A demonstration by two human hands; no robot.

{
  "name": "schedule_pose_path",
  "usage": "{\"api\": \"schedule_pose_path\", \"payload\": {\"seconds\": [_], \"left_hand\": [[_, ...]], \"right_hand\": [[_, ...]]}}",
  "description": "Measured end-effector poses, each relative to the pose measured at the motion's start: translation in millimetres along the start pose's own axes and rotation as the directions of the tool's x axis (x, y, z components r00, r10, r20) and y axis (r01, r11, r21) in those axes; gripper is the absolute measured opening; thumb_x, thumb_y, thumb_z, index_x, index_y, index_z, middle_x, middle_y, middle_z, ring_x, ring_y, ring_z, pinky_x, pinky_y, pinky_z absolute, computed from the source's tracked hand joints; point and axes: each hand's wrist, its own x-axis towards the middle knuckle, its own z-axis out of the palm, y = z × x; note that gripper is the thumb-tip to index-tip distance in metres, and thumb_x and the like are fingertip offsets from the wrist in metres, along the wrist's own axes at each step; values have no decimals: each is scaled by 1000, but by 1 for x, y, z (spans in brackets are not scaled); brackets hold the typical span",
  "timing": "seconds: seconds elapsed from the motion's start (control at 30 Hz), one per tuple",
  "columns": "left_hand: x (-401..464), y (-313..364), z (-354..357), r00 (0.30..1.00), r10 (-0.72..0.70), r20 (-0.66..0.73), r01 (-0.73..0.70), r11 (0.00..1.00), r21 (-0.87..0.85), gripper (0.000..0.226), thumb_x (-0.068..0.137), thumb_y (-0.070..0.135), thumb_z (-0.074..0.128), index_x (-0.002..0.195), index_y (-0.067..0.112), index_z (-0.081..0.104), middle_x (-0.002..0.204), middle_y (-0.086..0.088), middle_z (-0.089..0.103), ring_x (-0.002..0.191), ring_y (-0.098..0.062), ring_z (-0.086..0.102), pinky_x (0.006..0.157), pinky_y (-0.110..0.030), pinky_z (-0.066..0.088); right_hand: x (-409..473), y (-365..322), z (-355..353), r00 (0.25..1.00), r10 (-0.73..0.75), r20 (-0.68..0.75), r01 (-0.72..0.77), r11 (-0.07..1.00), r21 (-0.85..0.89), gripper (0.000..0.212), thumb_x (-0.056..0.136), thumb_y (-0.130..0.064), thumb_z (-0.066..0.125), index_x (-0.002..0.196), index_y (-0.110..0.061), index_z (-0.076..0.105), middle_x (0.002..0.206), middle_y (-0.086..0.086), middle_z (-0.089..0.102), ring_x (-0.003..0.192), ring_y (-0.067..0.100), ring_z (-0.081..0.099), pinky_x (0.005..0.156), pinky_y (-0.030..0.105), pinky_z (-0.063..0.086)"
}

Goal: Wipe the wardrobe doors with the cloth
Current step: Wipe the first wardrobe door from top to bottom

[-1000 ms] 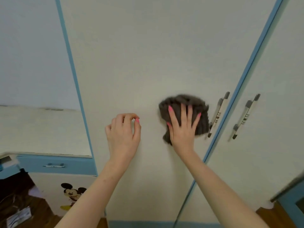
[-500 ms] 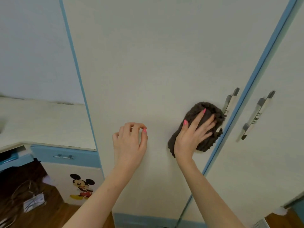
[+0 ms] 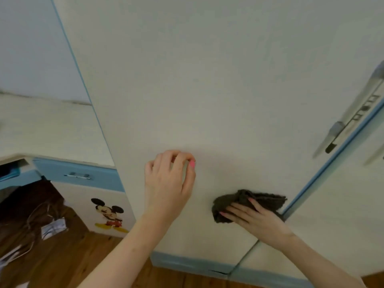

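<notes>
Under the right hand [image 3: 256, 221], fingers flat, the cloth [image 3: 270, 201] presses low on the wardrobe door [image 3: 207, 80]; the left hand [image 3: 168, 183] curls empty beside it. Wiping looks midway; the neighbouring door [image 3: 342, 204] probably remains.

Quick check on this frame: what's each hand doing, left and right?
Left hand: closed, fingers curled, holding nothing.
Right hand: open, straight fingers pressing the cloth against the wardrobe door.

No readable txt; Mickey sticker [image 3: 109, 213] on cabinet [image 3: 70, 196].
</notes>
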Motion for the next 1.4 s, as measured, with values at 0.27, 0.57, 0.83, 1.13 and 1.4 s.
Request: {"api": "schedule_pose_path", "payload": {"seconds": [0.27,0.57,0.83,1.13,1.4], "left_hand": [[-18,-14,-3,988,-153,-15,151,985,-84,30,93,33,37,98,18,62,95,-1,59,88,-18,53,75,-40,41],[-38,-56,29,985,-42,-169,34,998,-52,26,92,27,43,92,10,63,90,-7,60,84,-21,53,73,-34,35],[-73,-94,35,988,-87,-130,83,996,-41,21,93,23,44,93,12,62,89,-6,59,81,-19,50,68,-36,36],[-75,-98,15,980,-172,-103,163,983,-87,25,92,29,41,92,16,62,92,-3,60,87,-11,44,74,-30,31],[-96,-113,16,982,-156,-102,148,986,-82,24,92,27,43,89,11,62,84,-4,59,75,-16,49,69,-28,31]], "right_hand": [[112,103,-109,522,705,-480,-659,691,297,46,95,-24,51,141,-21,46,146,19,41,140,38,22,111,61,15],[125,-51,-6,944,168,-284,-194,979,-64,62,89,-32,51,147,-22,33,154,-5,27,141,23,22,118,54,-2],[119,-113,28,987,-157,-22,151,975,-165,67,89,-30,48,149,-15,23,155,1,13,144,18,6,115,57,-15],[227,-25,-83,720,446,-532,-402,893,204,46,97,-10,41,140,-25,49,146,6,44,139,23,36,113,55,18],[232,-96,-29,967,-159,-200,144,986,-85,50,95,-21,32,144,-12,39,153,8,34,144,29,23,114,59,-10]]}}
